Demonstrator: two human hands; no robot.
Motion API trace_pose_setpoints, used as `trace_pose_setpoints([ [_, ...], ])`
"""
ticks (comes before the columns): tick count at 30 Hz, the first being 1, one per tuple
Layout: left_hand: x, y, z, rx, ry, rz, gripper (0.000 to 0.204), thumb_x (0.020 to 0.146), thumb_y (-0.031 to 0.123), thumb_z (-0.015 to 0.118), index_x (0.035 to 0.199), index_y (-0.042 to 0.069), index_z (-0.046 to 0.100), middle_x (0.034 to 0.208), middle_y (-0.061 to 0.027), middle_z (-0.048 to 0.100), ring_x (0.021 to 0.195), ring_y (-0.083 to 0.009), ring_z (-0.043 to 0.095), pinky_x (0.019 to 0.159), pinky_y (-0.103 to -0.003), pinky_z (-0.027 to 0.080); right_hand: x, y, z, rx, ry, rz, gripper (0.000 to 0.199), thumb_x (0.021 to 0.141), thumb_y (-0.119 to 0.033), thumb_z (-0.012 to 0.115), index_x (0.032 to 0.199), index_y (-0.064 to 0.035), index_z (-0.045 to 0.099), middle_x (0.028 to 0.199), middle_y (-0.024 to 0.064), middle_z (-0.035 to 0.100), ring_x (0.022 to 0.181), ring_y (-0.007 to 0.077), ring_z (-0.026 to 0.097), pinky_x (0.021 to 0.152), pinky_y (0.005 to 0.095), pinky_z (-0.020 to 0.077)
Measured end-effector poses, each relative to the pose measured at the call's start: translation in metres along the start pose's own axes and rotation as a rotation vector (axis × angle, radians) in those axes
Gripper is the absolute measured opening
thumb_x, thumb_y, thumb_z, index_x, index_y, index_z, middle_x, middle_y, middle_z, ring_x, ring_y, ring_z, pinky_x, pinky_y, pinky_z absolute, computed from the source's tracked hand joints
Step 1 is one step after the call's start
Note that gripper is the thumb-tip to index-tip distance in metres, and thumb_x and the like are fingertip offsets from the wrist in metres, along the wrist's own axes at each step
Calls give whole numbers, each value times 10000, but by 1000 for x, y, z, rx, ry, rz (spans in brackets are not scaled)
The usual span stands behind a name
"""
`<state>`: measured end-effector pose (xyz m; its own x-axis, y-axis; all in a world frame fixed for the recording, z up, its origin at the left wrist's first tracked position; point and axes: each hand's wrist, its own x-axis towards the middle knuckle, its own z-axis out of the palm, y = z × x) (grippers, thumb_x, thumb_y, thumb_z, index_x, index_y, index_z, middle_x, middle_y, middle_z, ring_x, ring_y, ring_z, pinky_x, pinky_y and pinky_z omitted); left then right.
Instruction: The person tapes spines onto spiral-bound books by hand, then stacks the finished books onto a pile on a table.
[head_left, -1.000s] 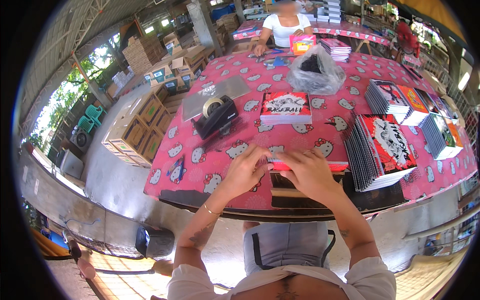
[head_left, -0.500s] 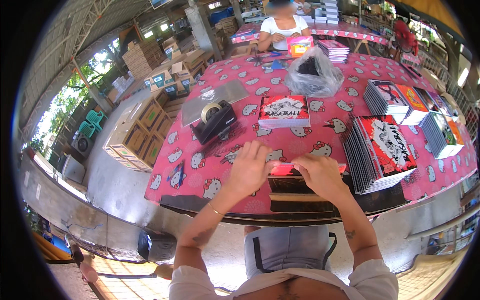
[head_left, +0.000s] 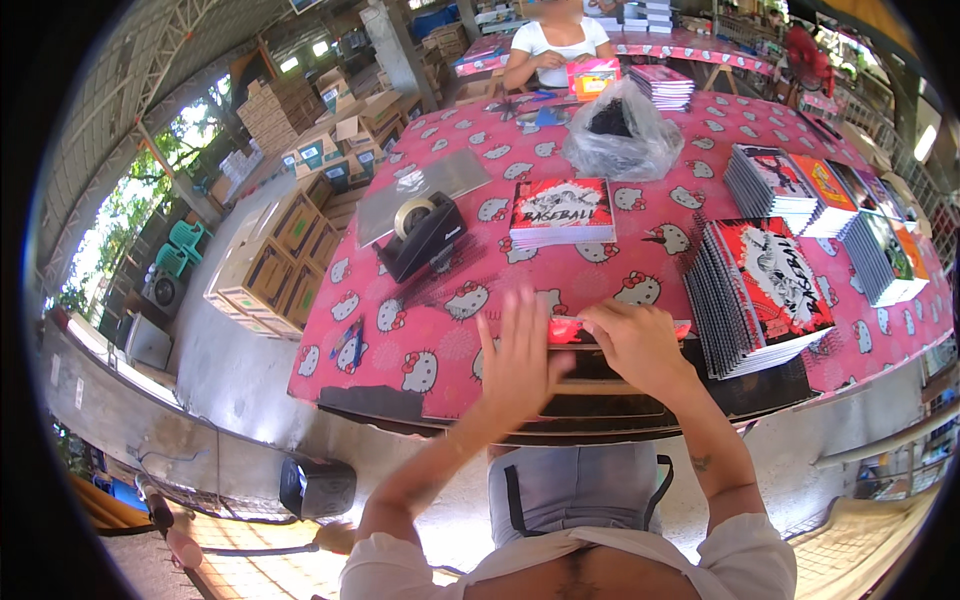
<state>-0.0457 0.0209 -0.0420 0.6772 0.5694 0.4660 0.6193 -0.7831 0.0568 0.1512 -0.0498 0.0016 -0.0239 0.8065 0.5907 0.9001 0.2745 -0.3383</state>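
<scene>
A person's bare left hand (head_left: 520, 350), blurred, is raised over the near part of a counter (head_left: 455, 398) covered in pink cloth printed with white cat faces. Its fingers are stretched out straight with the thumb spread away, and it overlaps the left end of a thin red-and-white notebook (head_left: 567, 331); whether it touches that end cannot be told. The bare right hand (head_left: 640, 348) lies over the middle of the notebook, fingers bent on its edge; I cannot tell whether they are clamped on it. The notebook lies at the near side of the counter, just beyond a flat black-and-brown cardboard piece (head_left: 605, 388).

Close to its right end stands a tall stack of red, white and black spiral-bound notebooks (head_left: 768, 285). Farther off, past the hands, is a low stack of red-and-white notebooks (head_left: 562, 212). To its left sits a black plastic tape dispenser (head_left: 430, 245), near a clear plastic sheet (head_left: 440, 178). Beyond the low stack, to the right, is a crumpled clear plastic bag (head_left: 645, 150) with black contents. A co-worker in a white top (head_left: 560, 42) is at the far side.
</scene>
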Motion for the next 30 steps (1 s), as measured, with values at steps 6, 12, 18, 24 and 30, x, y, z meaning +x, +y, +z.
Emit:
trace_pose_setpoints([
  [6,24,0,-16,362,210,-22,1003,839,624,669,1538,-36,386,1609,-280,351,1509,-428,322,1181,-671,214,-2,2,-2,-7,-58,-42,83,897,-168,674,975,-141,678,805,58,665,695,299,687,634,424,531],
  [12,3,13,-9,330,-55,67,956,848,575,694,1503,-60,408,1575,-290,395,1488,-451,348,1185,-659,228,-23,15,-23,-59,-86,31,213,902,-165,701,1112,-130,718,916,58,734,774,305,695,787,460,502],
  [18,19,25,-11,199,-247,268,972,843,525,714,1510,-89,365,1557,-340,365,1484,-484,322,1197,-646,225,-23,28,-31,21,-99,6,219,902,-179,702,1116,-145,736,907,53,754,804,277,704,793,438,488],
  [24,30,25,-4,222,-40,273,1016,829,562,705,1513,-98,347,1573,-342,349,1498,-479,307,1198,-646,218,-16,34,-31,16,-144,23,198,914,-202,694,1105,-175,740,886,61,749,819,288,705,816,448,474],
  [30,51,14,0,258,173,214,1002,819,503,731,1510,-112,347,1598,-341,305,1521,-468,265,1202,-662,195,-9,32,-32,16,-111,-20,136,921,-197,692,1037,-128,708,789,111,723,752,336,702,766,462,494],
])
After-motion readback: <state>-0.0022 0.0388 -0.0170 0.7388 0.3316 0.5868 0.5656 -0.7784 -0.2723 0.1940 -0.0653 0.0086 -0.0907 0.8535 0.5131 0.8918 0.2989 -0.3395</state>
